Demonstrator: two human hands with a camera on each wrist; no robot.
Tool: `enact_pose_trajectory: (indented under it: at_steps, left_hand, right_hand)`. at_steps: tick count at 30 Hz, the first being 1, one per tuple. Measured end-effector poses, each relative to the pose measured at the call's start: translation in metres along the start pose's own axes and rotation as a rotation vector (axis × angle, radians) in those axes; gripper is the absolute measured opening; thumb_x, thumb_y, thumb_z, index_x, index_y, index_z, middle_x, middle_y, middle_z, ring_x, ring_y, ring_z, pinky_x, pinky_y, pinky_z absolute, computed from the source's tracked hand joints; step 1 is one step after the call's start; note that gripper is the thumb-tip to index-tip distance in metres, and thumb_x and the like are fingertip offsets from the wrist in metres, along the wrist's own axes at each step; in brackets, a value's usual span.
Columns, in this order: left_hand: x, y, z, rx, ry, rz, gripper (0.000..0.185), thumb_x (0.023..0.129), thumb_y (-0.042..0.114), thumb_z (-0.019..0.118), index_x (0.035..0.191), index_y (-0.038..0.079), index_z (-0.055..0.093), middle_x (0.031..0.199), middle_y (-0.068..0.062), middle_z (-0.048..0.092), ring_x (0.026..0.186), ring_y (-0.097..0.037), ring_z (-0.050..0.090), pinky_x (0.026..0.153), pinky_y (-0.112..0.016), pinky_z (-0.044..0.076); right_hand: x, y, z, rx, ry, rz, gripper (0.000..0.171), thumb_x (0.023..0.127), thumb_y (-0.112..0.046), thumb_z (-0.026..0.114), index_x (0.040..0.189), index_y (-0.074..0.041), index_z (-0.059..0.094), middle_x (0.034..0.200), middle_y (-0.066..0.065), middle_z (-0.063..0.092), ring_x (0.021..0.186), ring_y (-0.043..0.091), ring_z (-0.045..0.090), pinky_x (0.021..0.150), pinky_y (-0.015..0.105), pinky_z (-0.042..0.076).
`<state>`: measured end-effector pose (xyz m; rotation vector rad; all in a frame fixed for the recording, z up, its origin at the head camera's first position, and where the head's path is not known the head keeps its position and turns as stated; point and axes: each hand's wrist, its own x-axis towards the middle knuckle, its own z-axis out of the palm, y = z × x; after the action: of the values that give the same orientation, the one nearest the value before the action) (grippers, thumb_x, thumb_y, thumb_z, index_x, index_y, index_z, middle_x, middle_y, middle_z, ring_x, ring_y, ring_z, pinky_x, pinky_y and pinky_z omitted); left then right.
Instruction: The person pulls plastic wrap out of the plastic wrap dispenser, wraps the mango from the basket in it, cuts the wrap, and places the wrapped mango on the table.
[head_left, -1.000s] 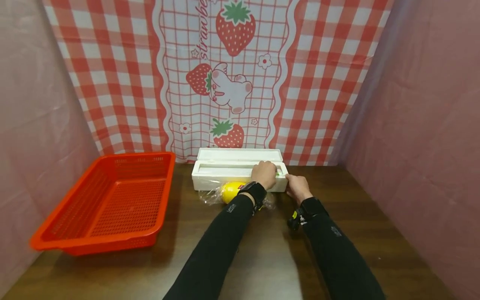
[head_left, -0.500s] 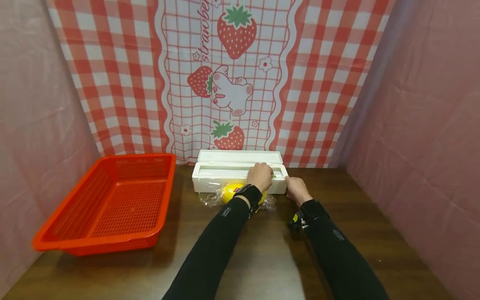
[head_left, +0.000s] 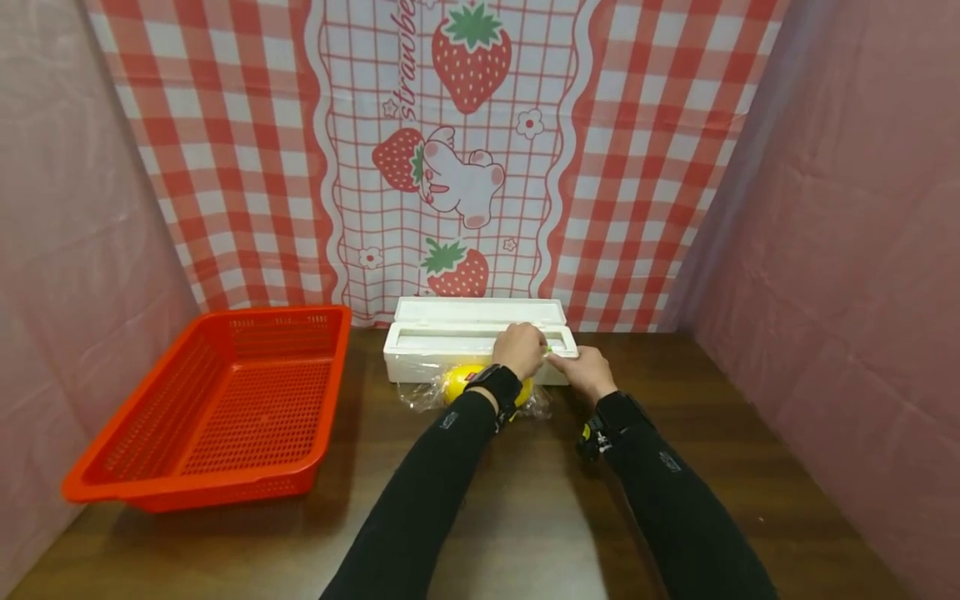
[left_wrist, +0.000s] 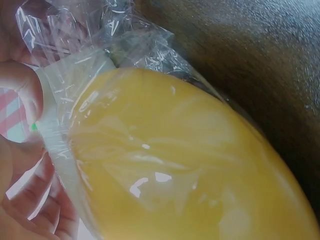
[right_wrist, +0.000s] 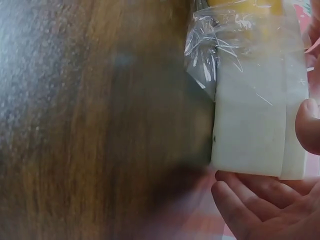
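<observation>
Right now the white cling-film dispenser box (head_left: 450, 348) lies at the back edge of the table (head_left: 525, 517), about the middle, long side toward me, its lid tipped open against the strawberry-print cloth (head_left: 450, 150) behind. A sheet of clear film (head_left: 420, 392) runs out of it over a yellow lemon (head_left: 461, 382) that sits on the table just in front of the box, touching its front wall. In the left wrist view the film (left_wrist: 90, 65) is crinkled over the lemon (left_wrist: 190, 165) and clings to the fruit.

My left hand (head_left: 520, 348) rests on the top of the box near its right end, fingers curled down onto a small green piece there, pinching at it as far as I can tell. My right hand (head_left: 579, 369) is at the right end of the box, the forefinger stretched toward that same spot and touching the box's top edge; in the right wrist view the thumb (right_wrist: 307, 125) lies against the box end (right_wrist: 250, 120) and the other fingers (right_wrist: 250, 207) sit loosely bent beneath it, not closed around it.

At the left edge of the table, well apart from the box, stands an orange plastic basket (head_left: 150, 483). Plain pink cloth (head_left: 840, 250) hangs along the sides.
</observation>
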<state>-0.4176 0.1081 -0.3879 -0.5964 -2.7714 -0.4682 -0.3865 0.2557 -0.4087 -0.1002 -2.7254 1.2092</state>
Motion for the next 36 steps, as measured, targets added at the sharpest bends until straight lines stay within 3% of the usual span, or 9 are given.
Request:
enact_pose_trajectory:
  at_steps: [9, 16, 23, 28, 36]
  left_hand:
    - [-0.004, -0.002, -0.003, 0.000, 0.004, 0.018, 0.016, 0.097, 0.023, 0.069, 0.106, 0.019, 0.082, 0.104, 0.002, 0.076, 0.096, -0.021, 0.069, 0.081, -0.035, 0.056]
    - [-0.006, -0.008, -0.004, 0.016, 0.019, 0.024, 0.012, 0.093, 0.019, 0.073, 0.100, 0.017, 0.082, 0.099, 0.001, 0.076, 0.093, -0.022, 0.069, 0.077, -0.034, 0.057]
    - [-0.011, -0.016, -0.008, 0.042, 0.009, 0.019, 0.014, 0.095, 0.020, 0.071, 0.104, 0.018, 0.082, 0.101, 0.001, 0.076, 0.094, -0.022, 0.068, 0.079, -0.033, 0.056]
    - [-0.020, -0.036, -0.015, 0.052, 0.015, 0.009, 0.015, 0.094, 0.015, 0.070, 0.104, 0.017, 0.082, 0.103, -0.001, 0.075, 0.095, -0.024, 0.067, 0.081, -0.035, 0.056]
    - [-0.036, -0.064, -0.030, 0.024, 0.002, -0.040, 0.019, 0.099, 0.013, 0.066, 0.111, 0.016, 0.080, 0.110, -0.002, 0.075, 0.102, -0.026, 0.068, 0.089, -0.035, 0.054]
  right_hand:
    - [0.002, 0.006, 0.002, -0.036, -0.011, -0.020, 0.039, 0.098, -0.031, 0.067, 0.098, 0.008, 0.067, 0.074, 0.007, 0.057, 0.066, 0.020, 0.051, 0.057, 0.028, 0.040]
    - [0.000, 0.006, 0.003, -0.072, 0.012, -0.042, 0.041, 0.099, -0.032, 0.065, 0.100, 0.009, 0.067, 0.077, 0.010, 0.058, 0.070, 0.025, 0.052, 0.060, 0.031, 0.040]
    - [-0.002, 0.006, 0.001, -0.096, 0.014, -0.035, 0.044, 0.100, -0.033, 0.064, 0.104, 0.011, 0.066, 0.081, 0.014, 0.061, 0.073, 0.028, 0.053, 0.062, 0.033, 0.041]
    - [-0.004, 0.003, -0.001, -0.099, -0.009, -0.038, 0.047, 0.101, -0.034, 0.062, 0.110, 0.012, 0.064, 0.089, 0.019, 0.064, 0.076, 0.030, 0.055, 0.064, 0.034, 0.042]
    - [-0.005, 0.003, -0.002, -0.108, -0.039, -0.058, 0.044, 0.102, -0.033, 0.061, 0.105, 0.011, 0.063, 0.080, 0.013, 0.058, 0.071, 0.028, 0.053, 0.061, 0.032, 0.041]
